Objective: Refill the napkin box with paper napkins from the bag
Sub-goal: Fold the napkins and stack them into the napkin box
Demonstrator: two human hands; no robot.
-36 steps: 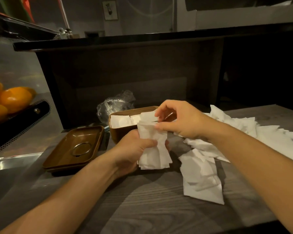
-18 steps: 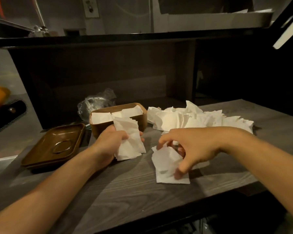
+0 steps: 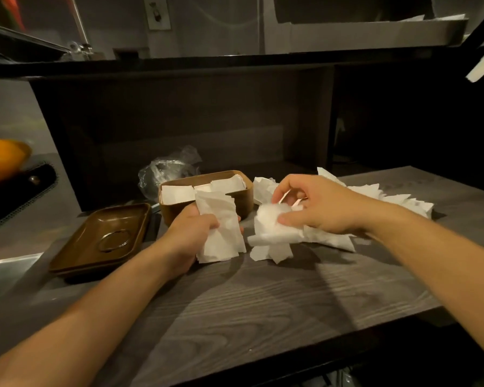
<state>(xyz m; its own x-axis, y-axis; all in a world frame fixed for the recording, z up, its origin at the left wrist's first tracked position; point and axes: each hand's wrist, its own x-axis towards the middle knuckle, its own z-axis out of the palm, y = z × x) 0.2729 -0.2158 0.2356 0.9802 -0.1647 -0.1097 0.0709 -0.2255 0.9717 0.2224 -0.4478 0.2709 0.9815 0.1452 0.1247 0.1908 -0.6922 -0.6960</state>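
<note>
The brown napkin box (image 3: 243, 199) stands open at the back of the grey wooden table (image 3: 263, 308), with white napkins inside it. My left hand (image 3: 190, 233) grips a folded stack of white napkins (image 3: 221, 233) just in front of the box. My right hand (image 3: 316, 205) pinches a loose bunch of napkins (image 3: 268, 233) lifted a little off the table, to the right of the stack. A spread pile of more napkins (image 3: 397, 199) lies behind and right of that hand. The crumpled clear plastic bag (image 3: 171, 169) sits behind the box.
The brown lid (image 3: 95, 244) with a ring pull lies upside down left of the box. Oranges (image 3: 3, 160) sit in a dark basket at far left. A dark shelf wall rises behind the table, and the table's front edge runs below my forearms.
My right hand has lifted a bunch of napkins off the table and carried it up and left, near the stack. My left hand has kept its grip on the stack.
</note>
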